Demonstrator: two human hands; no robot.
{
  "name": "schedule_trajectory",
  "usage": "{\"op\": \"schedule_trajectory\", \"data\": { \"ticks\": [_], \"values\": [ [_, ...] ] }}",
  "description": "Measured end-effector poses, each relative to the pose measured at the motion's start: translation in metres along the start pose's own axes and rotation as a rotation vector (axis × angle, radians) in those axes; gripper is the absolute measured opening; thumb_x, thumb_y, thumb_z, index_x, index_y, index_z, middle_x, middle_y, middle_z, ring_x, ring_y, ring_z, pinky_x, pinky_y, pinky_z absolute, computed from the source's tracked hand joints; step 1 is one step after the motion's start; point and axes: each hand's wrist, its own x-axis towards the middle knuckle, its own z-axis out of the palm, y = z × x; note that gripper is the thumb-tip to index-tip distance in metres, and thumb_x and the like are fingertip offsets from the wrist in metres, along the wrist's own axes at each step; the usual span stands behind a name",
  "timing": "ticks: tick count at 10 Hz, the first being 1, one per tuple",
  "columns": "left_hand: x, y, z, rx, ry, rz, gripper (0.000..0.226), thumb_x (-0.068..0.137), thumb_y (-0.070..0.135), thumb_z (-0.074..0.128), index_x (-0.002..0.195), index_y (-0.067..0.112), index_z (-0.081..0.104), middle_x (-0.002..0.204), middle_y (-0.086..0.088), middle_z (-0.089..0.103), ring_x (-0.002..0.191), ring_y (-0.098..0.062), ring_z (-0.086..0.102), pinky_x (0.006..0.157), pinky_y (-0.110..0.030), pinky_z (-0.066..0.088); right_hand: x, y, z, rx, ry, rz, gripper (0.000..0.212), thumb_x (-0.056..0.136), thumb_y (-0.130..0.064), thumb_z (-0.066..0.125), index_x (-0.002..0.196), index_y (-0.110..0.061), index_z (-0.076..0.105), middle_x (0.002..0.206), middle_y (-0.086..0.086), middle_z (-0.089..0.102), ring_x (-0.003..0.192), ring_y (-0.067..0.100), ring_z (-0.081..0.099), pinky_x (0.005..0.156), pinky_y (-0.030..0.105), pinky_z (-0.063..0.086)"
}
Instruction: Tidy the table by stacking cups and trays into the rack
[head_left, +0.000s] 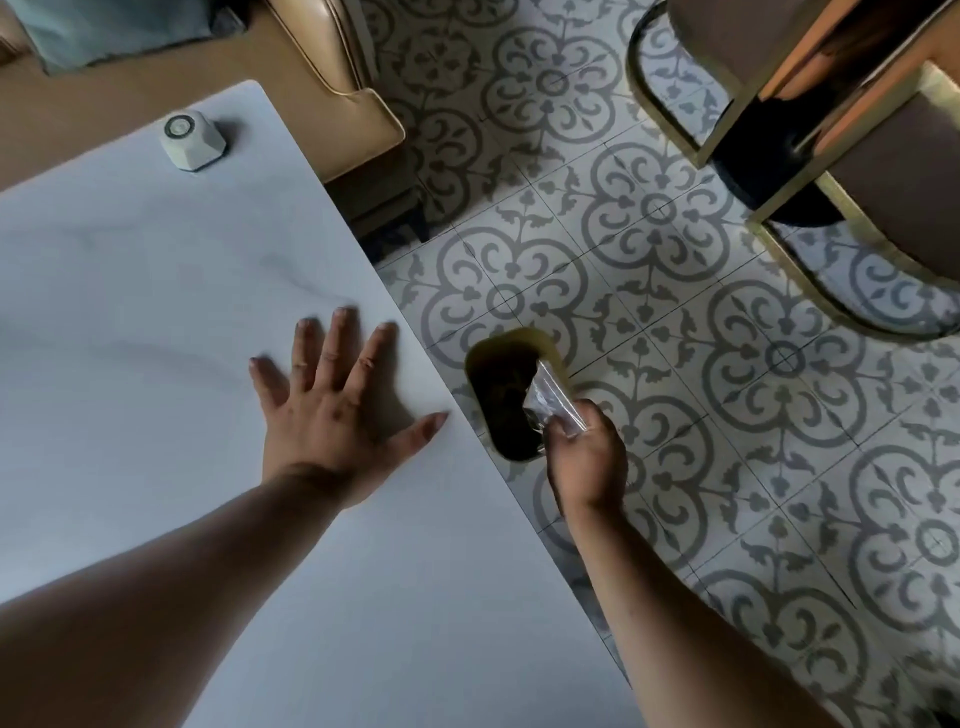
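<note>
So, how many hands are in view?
2. The left hand lies flat on the table near its edge; the right hand holds a clear plastic item over the bin.

- The table (156, 322) top is open across its left side and near edge; a small white device (193, 139) stands by the far corner
- The left hand (332, 415) lies flat near the right edge
- A bin (493, 384) stands on the floor just beside that edge, with the right hand (587, 457) and a clear wrapper (550, 400) over it
</note>
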Motion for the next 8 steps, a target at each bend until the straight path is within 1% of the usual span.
{"op": "schedule_trajectory", "data": {
  "ticks": [1, 2, 3, 4, 5, 6, 7, 8],
  "values": [
    [0.003, -0.002, 0.001, -0.007, -0.001, 0.005, 0.103, 0.077, 0.100, 0.022, 0.163, 0.047, 0.001, 0.177, 0.002, 0.001, 0.161, -0.030, -0.005, 0.122, -0.069, 0.003, 0.017, 0.018, 0.029, -0.006, -0.043, 0.003, 0.016, 0.098, -0.021, 0.064, 0.109, -0.012, 0.071, 0.092, 0.003, 0.072, 0.078, 0.016, 0.067, 0.068, 0.027, 0.049],
    [0.003, -0.002, 0.000, -0.033, -0.019, 0.007, 0.103, 0.078, 0.099, 0.023, 0.164, 0.046, 0.002, 0.177, 0.003, -0.001, 0.162, -0.030, -0.006, 0.123, -0.069, 0.002, 0.038, 0.039, 0.071, -0.036, -0.041, 0.046, 0.014, 0.097, -0.026, 0.062, 0.105, -0.016, 0.068, 0.081, -0.010, 0.056, 0.067, 0.004, 0.055, 0.060, 0.019, 0.038],
    [0.004, -0.002, 0.000, -0.043, -0.030, 0.005, 0.103, 0.078, 0.099, 0.024, 0.164, 0.045, 0.004, 0.177, 0.004, -0.001, 0.162, -0.030, -0.006, 0.123, -0.069, 0.002, 0.052, 0.054, 0.102, -0.055, -0.086, 0.058, 0.012, 0.097, -0.028, 0.062, 0.099, -0.018, 0.067, 0.074, -0.014, 0.053, 0.064, -0.001, 0.054, 0.056, 0.015, 0.035],
    [0.005, -0.004, 0.000, -0.042, -0.030, 0.020, 0.104, 0.079, 0.098, 0.027, 0.165, 0.042, 0.009, 0.177, 0.001, 0.002, 0.162, -0.032, -0.003, 0.123, -0.071, 0.003, 0.075, 0.080, 0.143, -0.094, -0.151, 0.029, 0.013, 0.098, -0.025, 0.062, 0.087, -0.018, 0.062, 0.075, -0.004, 0.066, 0.062, 0.003, 0.060, 0.054, 0.015, 0.038],
    [0.005, -0.006, 0.003, -0.042, -0.030, 0.026, 0.105, 0.079, 0.097, 0.030, 0.165, 0.040, 0.012, 0.177, -0.001, 0.005, 0.162, -0.033, -0.001, 0.122, -0.073, 0.005, 0.088, 0.096, 0.169, -0.164, -0.166, -0.022, 0.014, 0.099, -0.022, 0.064, 0.087, -0.014, 0.065, 0.075, -0.003, 0.066, 0.063, 0.010, 0.060, 0.057, 0.017, 0.039],
    [0.004, -0.009, 0.008, -0.043, -0.020, 0.051, 0.107, 0.078, 0.096, 0.035, 0.166, 0.037, 0.017, 0.176, -0.004, 0.008, 0.161, -0.035, 0.001, 0.122, -0.073, 0.004, 0.107, 0.110, 0.190, -0.253, -0.176, -0.001, 0.018, 0.098, -0.026, 0.067, 0.082, -0.019, 0.062, 0.068, -0.009, 0.057, 0.060, 0.010, 0.052, 0.056, 0.017, 0.032],
    [0.005, -0.010, 0.011, -0.039, -0.003, 0.060, 0.108, 0.078, 0.096, 0.036, 0.165, 0.035, 0.020, 0.176, -0.005, 0.010, 0.161, -0.036, 0.003, 0.121, -0.074, 0.005, 0.116, 0.117, 0.198, -0.237, -0.290, 0.099, 0.012, 0.096, -0.028, 0.064, 0.086, -0.022, 0.063, 0.069, -0.013, 0.056, 0.069, 0.015, 0.054, 0.054, 0.017, 0.030],
    [0.004, -0.011, 0.009, -0.045, -0.003, 0.048, 0.108, 0.077, 0.095, 0.038, 0.165, 0.035, 0.021, 0.176, -0.006, 0.010, 0.161, -0.037, 0.004, 0.121, -0.075, 0.005, 0.114, 0.129, 0.205, -0.183, -0.571, 0.212, 0.028, 0.098, -0.027, 0.064, 0.120, -0.011, 0.069, 0.098, -0.002, 0.069, 0.090, 0.020, 0.058, 0.065, 0.022, 0.039]
  ]
}}
